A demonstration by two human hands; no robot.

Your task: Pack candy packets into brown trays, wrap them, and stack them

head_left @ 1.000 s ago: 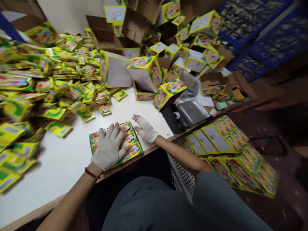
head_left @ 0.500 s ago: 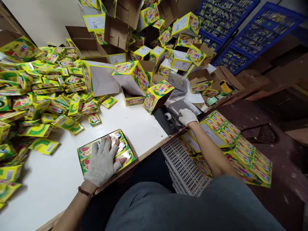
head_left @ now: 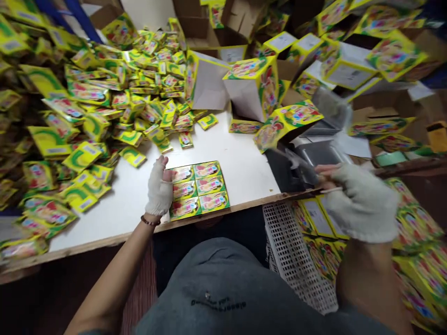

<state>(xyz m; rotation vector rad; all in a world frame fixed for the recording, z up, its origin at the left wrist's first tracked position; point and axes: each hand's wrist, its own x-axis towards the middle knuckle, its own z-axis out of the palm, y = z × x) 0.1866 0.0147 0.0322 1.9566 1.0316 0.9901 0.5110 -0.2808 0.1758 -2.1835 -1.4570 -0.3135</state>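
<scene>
My left hand point(head_left: 159, 190), in a white fingerless glove, rests at the left side of a shallow display box point(head_left: 228, 197). Its fingers are stretched out and the thumb touches the box edge. Small yellow-green packs point(head_left: 209, 184) with colourful prints fill the box in rows. My right hand point(head_left: 363, 202), gloved the same way and blurred, is closed in a pinch at the right. What looks like a thin clear plastic sheet point(head_left: 302, 165) stretches left from its fingertips, over a black tape dispenser point(head_left: 282, 174). More clear plastic point(head_left: 319, 151) lies behind it.
Loose packs point(head_left: 150, 107) are heaped across the left and back of the white table point(head_left: 244, 163). Printed cartons point(head_left: 289, 118) pile up behind. Below the wooden table edge stand a white plastic crate point(head_left: 293, 260) and filled boxes point(head_left: 422, 274) at right.
The view has turned left. My left hand has slid off the top of the packs to the box's left side. My right hand has lifted from the clear plastic, closer to the camera.
</scene>
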